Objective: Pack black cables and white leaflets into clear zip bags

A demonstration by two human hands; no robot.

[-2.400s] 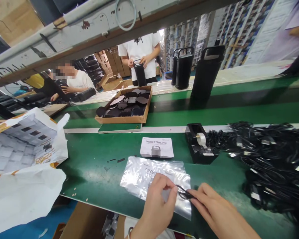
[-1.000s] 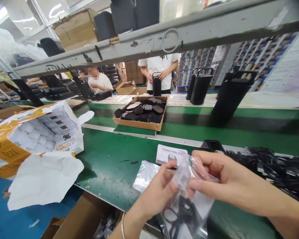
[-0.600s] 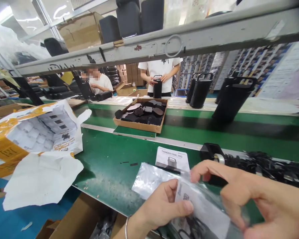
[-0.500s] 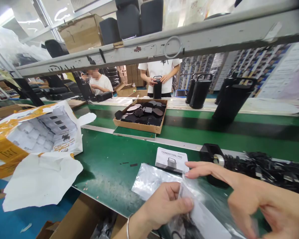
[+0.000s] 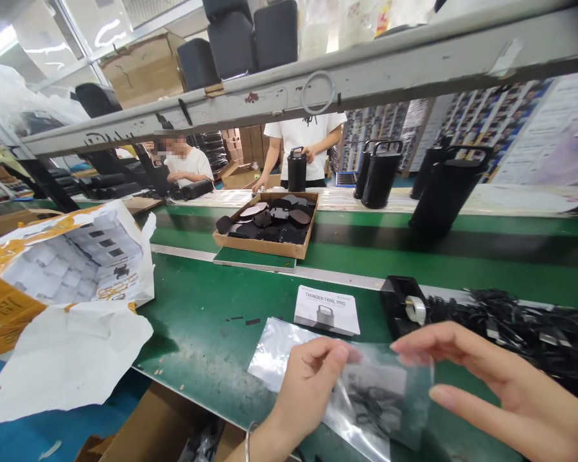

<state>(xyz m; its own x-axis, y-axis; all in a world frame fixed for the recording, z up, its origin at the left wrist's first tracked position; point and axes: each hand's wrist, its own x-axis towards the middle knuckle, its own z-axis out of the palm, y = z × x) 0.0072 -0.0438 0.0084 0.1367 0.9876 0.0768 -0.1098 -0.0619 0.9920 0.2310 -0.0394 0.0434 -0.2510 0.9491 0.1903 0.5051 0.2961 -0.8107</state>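
Observation:
My left hand [image 5: 308, 385] pinches the edge of a clear plastic bag [image 5: 417, 410] between thumb and fingers. Inside the bag a coiled black cable [image 5: 368, 407] and a pale printed sheet show through the film. At the bag's right side is my right hand [image 5: 496, 385], its thumb and fingers spread apart; the fingertips are close to the film, and whether they touch it I cannot tell. Just beyond the hands lies a stack of white booklets [image 5: 326, 311] marked "THUNDER TRAIL PRO". Beside it, partly under my left hand, are flat clear bags [image 5: 272, 353].
A black tape dispenser [image 5: 395, 301] and a heap of black cables [image 5: 501, 321] lie to the right. A carton of black parts [image 5: 264, 247] sits mid-belt. Left is an opened white-and-orange package [image 5: 144, 256]. Black cylindrical devices [image 5: 383, 176] stand across; a co-worker [image 5: 308, 135] handles one.
The bag with the cable has come up and turned flatter, its contents now plainer to see. My right hand has drawn back to the bag's right side. The co-worker's one hand has dropped lower.

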